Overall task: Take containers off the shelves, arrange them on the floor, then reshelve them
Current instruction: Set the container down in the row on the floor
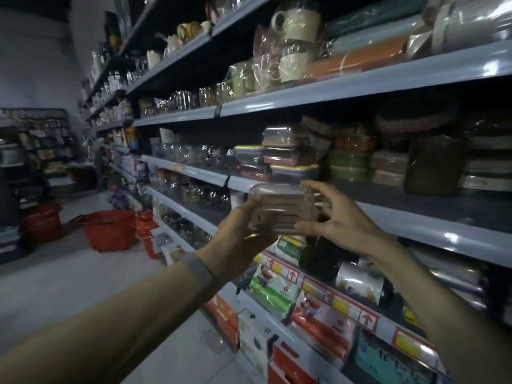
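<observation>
- A clear container (pixel 282 210) is held in the air just in front of the shelf (pixel 432 231) edge, below a stack of similar containers (pixel 288 153).
- Its left end is gripped by the left hand (pixel 243 231), fingers curled round it.
- Its right end is pinched between the thumb and fingers of the right hand (pixel 340 220).

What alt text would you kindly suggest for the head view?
Two hands hold a clear plastic container before a shop shelf: the left hand grips its left end, the right hand pinches its right end. Stacked containers sit on the shelf behind.
</observation>
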Motion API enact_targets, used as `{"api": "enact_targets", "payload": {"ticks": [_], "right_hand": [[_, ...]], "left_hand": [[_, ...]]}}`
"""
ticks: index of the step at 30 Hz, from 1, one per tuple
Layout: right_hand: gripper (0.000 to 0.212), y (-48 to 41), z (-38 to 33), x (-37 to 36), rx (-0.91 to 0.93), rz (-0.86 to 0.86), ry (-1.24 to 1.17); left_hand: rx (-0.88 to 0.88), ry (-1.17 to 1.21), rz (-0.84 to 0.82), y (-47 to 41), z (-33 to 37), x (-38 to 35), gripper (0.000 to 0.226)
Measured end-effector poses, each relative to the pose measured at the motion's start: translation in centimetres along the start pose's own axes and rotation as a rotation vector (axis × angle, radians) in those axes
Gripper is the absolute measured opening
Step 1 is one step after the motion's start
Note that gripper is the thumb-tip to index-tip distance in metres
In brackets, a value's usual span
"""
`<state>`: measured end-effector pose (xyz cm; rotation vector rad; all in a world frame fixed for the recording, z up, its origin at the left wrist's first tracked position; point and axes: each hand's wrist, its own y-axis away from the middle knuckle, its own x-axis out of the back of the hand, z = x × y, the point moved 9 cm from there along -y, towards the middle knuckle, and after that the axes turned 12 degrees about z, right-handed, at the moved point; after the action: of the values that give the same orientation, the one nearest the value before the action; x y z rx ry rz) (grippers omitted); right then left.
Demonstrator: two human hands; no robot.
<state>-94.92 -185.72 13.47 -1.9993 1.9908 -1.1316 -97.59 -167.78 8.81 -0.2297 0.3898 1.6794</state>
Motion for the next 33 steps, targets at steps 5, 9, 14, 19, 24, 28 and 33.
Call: {"api": "enact_targets", "payload": {"ticks": [5, 9, 14, 19, 24, 28, 33], "right_hand": [[0.089, 3.1, 1.5, -6.9, -0.089, -0.189, -0.048], [0.094, 5.8, 3.0, -12.1, -0.333, -0.176, -0.284], [0.056, 10.3, 4.2, -18.6, -0.607, -0.294, -0.47], [0.043, 15.2, 6.5, -24.4, -0.734, -0.373, -0.472], [0.035, 20.0, 9.3, -29.5, -0.847, -0.414, -0.522], [0.034, 23.7, 12.7, -33.3, -0.917, -0.451, -0.475], [0.028, 27.6, 17.0, -37.4, -0.979, -0.474, -0.444]], "left_hand": [[0.141, 0.102, 0.124, 2.9, -4.1, 7.3, 0.037], [0.184, 0.182, 0.281, 4.0, -7.0, 13.2, 0.034], [0.204, 0.182, 0.353, 6.6, -9.5, 18.1, 0.022], [0.272, 0.196, 0.43, 9.2, -14.3, 23.0, 0.02], [0.374, 0.229, 0.512, 10.4, -20.2, 28.0, 0.023], [0.457, 0.221, 0.577, 10.4, -25.5, 32.0, 0.023], [0.574, 0.193, 0.618, 9.7, -33.0, 36.8, 0.027]]}}
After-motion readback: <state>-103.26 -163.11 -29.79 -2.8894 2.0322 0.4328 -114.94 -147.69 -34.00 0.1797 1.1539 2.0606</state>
